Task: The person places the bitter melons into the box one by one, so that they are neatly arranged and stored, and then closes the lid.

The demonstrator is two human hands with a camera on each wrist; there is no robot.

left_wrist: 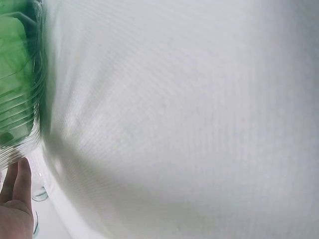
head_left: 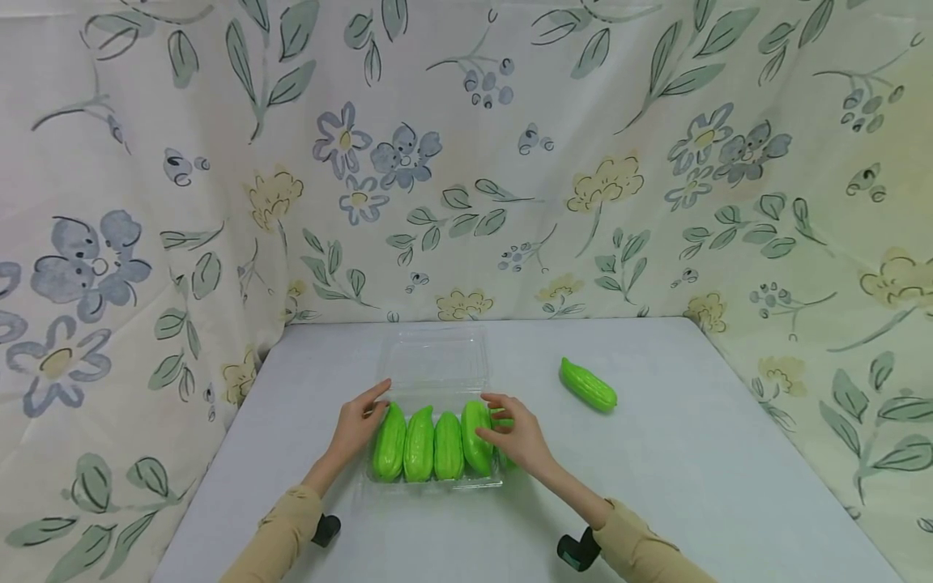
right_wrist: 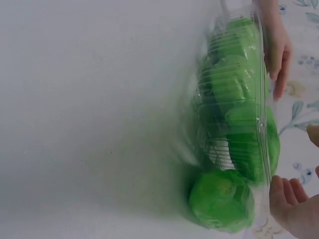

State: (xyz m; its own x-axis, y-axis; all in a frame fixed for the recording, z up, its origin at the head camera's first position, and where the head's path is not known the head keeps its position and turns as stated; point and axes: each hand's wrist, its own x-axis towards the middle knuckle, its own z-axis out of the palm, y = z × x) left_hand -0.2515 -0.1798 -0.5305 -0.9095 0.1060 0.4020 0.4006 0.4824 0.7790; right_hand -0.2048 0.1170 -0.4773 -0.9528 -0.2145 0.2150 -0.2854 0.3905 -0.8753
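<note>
Centrally, on a smooth white tabletop (head_left: pixel 678 478) before floral cream fabric (head_left: pixel 452 275), left hand (head_left: pixel 359 419) and right hand (head_left: pixel 521 436), fingers relaxed, flank a clear-plastic box (head_left: pixel 477 483) of elongated green vegetables (head_left: pixel 419 445).

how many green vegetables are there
6: four vegetables side by side in the clear container, one just outside it, partly hidden by the right hand, one farther right on the table.

Green vegetables (right_wrist: pixel 235 79) in clear box (right_wrist: pixel 262 122); loose vegetable (right_wrist: pixel 221 200) beside.
</note>
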